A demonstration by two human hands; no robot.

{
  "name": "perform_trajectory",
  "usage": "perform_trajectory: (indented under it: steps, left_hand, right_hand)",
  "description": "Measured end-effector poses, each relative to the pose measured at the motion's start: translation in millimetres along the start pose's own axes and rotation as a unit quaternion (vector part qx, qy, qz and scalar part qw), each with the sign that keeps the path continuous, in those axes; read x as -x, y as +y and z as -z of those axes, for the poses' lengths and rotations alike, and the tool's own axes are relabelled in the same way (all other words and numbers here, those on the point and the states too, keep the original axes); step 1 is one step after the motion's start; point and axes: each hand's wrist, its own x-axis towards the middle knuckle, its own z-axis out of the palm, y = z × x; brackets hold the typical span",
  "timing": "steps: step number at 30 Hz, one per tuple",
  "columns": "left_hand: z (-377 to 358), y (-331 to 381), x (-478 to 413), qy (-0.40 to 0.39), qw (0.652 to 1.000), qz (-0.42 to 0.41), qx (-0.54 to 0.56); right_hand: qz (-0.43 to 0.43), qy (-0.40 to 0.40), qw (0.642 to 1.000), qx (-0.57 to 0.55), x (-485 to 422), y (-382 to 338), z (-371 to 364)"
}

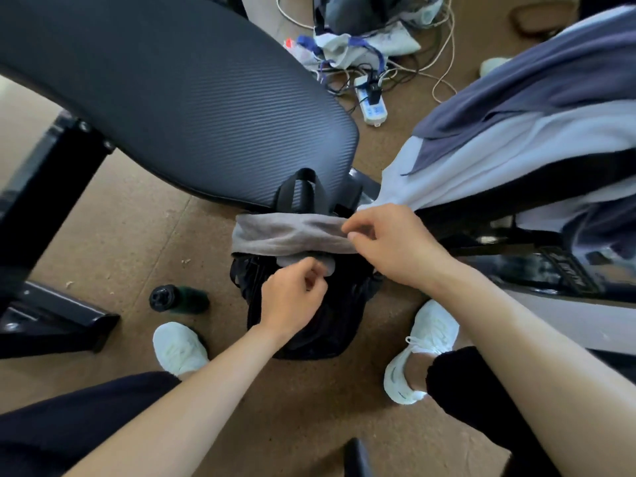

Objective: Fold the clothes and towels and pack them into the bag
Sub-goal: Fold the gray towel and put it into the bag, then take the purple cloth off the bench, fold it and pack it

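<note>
**Grey towel at the mouth of the black bag**

Head view, the only 1 I get. The black bag (309,325) stands on the brown floor (120,235) between the person's 2 white shoes (179,349). The bag handle (303,191) loops up against the black chair back (172,98).

A folded grey towel (285,234) lies across the bag's open top, touching its rim. The right hand (389,242) pinches the towel's right end, fingers curled onto the cloth.

The left hand (292,297) sits at the towel's near edge over the bag mouth, fingers curled tight, thumb against forefinger. I cannot tell whether it grasps the towel flap, the bag rim or nothing; motion blur there.

On the right is a pile of clothes (516,132), light blue and dark blue-grey, draped over a black edge. 1 light corner hangs just behind the right hand.

A green bottle (179,299) lies on its side on the floor left of the bag, apart from it. A power strip (371,105) with tangled cables is far off at the top.
</note>
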Motion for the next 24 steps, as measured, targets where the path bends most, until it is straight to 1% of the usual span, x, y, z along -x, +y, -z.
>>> perform_trajectory:
  steps: [1,2,3,4,6,8,9,10,11,12,14,17,19,22,24]
  left_hand:
    - [6,11,1,0.011,1.000,-0.002,0.019]
    - [11,23,0,0.018,0.999,-0.003,0.040]
    - [15,35,-2,0.023,0.998,-0.004,0.060]
    - [18,47,-5,0.027,0.997,-0.005,0.077]
    - [25,75,-14,0.033,0.994,-0.013,0.106]
    - [31,104,-24,0.030,0.990,-0.023,0.134]
    - [33,118,-30,0.031,0.989,-0.033,0.142]
    - [36,134,-36,0.036,0.988,-0.046,0.144]
    - [39,149,-43,0.040,0.986,-0.061,0.148]
    - [41,166,-49,0.042,0.984,-0.077,0.157]
    - [44,197,-63,0.050,0.976,-0.113,0.177]
    - [44,235,-86,0.064,0.969,-0.165,0.171]
    - [43,256,-103,0.050,0.968,-0.192,0.151]
    - [41,279,-125,0.003,0.965,-0.236,0.116]
    - [42,287,-133,0.007,0.967,-0.237,0.097]
  right_hand:
    - [-0.005,0.080,0.997,-0.017,9,0,6]
    - [-0.011,0.169,0.985,-0.043,18,2,12]
    - [-0.017,0.260,0.963,-0.072,28,2,20]
    - [-0.021,0.347,0.933,-0.092,38,4,29]
    - [-0.018,0.491,0.866,-0.092,52,9,47]
    - [-0.031,0.596,0.798,-0.083,58,17,61]
    - [-0.052,0.634,0.767,-0.083,58,21,68]
    - [-0.080,0.658,0.743,-0.087,57,24,74]
    - [-0.111,0.667,0.730,-0.096,57,26,81]
    - [-0.141,0.661,0.729,-0.111,56,27,86]
    - [-0.177,0.632,0.740,-0.144,55,30,94]
    - [-0.165,0.621,0.748,-0.164,52,36,97]
    - [-0.150,0.627,0.744,-0.176,50,39,96]
    - [-0.130,0.631,0.739,-0.194,49,43,96]
    - [-0.124,0.634,0.737,-0.199,48,43,96]
